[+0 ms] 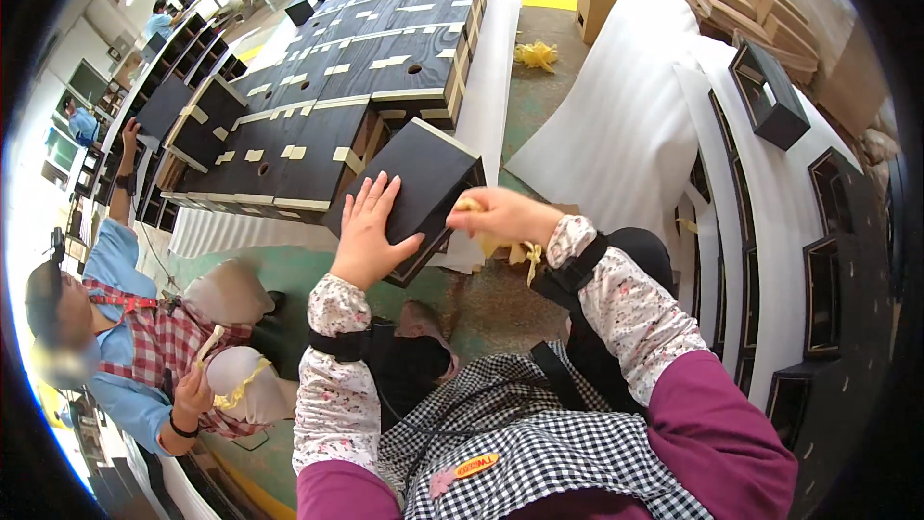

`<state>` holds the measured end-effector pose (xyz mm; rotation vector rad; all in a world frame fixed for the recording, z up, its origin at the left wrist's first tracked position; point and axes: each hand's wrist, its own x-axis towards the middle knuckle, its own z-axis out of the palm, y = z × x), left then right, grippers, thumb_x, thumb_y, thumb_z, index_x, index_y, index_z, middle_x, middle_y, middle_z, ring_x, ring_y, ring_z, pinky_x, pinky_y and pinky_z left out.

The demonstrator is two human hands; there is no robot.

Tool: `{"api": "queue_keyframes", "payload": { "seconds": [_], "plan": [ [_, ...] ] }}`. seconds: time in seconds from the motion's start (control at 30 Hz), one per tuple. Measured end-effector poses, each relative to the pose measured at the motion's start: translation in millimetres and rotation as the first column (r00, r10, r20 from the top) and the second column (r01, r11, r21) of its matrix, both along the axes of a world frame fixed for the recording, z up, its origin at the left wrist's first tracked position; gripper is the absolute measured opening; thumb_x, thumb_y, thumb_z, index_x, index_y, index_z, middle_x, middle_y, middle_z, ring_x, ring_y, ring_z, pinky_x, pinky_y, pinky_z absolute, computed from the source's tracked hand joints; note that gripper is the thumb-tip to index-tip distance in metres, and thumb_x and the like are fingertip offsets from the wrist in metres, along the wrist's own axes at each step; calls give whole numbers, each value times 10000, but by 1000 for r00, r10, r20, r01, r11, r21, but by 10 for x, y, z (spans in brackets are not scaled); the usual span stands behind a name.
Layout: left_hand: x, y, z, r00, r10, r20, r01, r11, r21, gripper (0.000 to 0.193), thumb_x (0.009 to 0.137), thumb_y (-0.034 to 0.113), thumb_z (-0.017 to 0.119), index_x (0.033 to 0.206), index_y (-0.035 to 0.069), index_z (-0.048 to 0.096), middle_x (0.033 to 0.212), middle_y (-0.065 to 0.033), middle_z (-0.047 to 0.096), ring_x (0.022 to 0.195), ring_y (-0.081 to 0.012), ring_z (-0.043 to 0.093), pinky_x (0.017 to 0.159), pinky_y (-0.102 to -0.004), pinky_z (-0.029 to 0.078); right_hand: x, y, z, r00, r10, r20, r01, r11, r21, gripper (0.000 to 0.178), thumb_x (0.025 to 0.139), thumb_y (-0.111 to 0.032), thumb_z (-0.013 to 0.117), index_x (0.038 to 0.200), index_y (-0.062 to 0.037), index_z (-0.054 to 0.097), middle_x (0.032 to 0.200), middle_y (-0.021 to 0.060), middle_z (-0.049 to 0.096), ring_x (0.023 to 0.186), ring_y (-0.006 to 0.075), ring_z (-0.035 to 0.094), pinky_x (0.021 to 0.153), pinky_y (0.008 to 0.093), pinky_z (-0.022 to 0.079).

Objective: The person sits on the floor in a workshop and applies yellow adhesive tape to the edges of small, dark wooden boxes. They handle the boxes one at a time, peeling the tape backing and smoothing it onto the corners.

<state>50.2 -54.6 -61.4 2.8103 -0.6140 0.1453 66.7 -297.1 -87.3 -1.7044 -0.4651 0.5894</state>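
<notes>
A black wooden box (428,169) stands tilted in front of me, with pale tape along its far edge. My left hand (371,229) lies spread on its top face, holding nothing. By the box's right edge, my right hand (505,216) is closed on yellowish masking tape (532,260), whose crumpled ends hang below the fingers. Just beyond the box is a large block of black boxes (327,101) set side by side, with many short tape strips across their joints.
At left, a co-worker in a checked apron (144,337) sits holding a tape strip (241,385). White foam sheeting (616,106) covers the right side, with black box frames (770,101) on it. A ball of used tape (536,56) and a cardboard box (599,10) sit farther off.
</notes>
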Motion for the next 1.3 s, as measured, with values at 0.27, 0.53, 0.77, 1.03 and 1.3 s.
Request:
{"api": "queue_keyframes", "payload": {
  "seconds": [0.27, 0.53, 0.77, 1.03, 1.3],
  "plan": [
    [-87, 4, 51, 998, -51, -31, 51, 999, -4, 828, 652, 225, 651, 1416, 150, 341, 1479, -132, 285, 1382, -318, 223, 1118, -500, 147, 352, -438, 96, 871, -428, 241, 435, 900, 22, 315, 895, -341, 584, 891, -33, 649, 719, 2, 571, 673, 80, 520, 624, 240, 434],
    [-182, -270, -236, 963, 84, 258, -117, 987, 114, 751, 716, 124, 664, 1392, 83, 338, 1420, -147, 364, 1320, -324, 332, 1086, -479, 248, 998, -98, 230, 723, -157, 673, 348, 924, -158, 254, 848, -244, 609, 1003, -48, 655, 943, 149, 630, 912, 276, 601, 828, 359, 456],
    [-262, -126, -260, 915, -155, 372, 160, 987, 18, 590, 735, 73, 567, 1315, 88, 458, 1350, -137, 452, 1243, -381, 415, 1047, -475, 333, 1470, 5, 6, 858, 189, 479, -85, 970, -229, 371, 896, -251, 592, 1170, -1, 571, 1117, 86, 625, 1046, 154, 545, 922, 301, 416],
    [-373, 98, -258, 893, -284, 349, 319, 947, -47, 464, 799, 93, 546, 1251, 194, 530, 1336, -13, 495, 1275, -209, 421, 1086, -445, 290, 911, -557, -156, 989, 79, 128, -41, 961, -275, 227, 860, -196, 600, 985, -6, 602, 813, -14, 569, 757, 85, 502, 692, 237, 418],
    [143, 237, -197, 919, 13, 394, 5, 999, -43, 367, 872, 110, 467, 1209, 210, 571, 1263, -39, 547, 1211, -219, 480, 1095, -484, 232, 252, -475, -270, 920, -297, -256, 343, 926, 158, 268, 894, -180, 593, 1100, -10, 586, 930, -9, 601, 833, 92, 558, 739, 225, 447]
  ]
}}
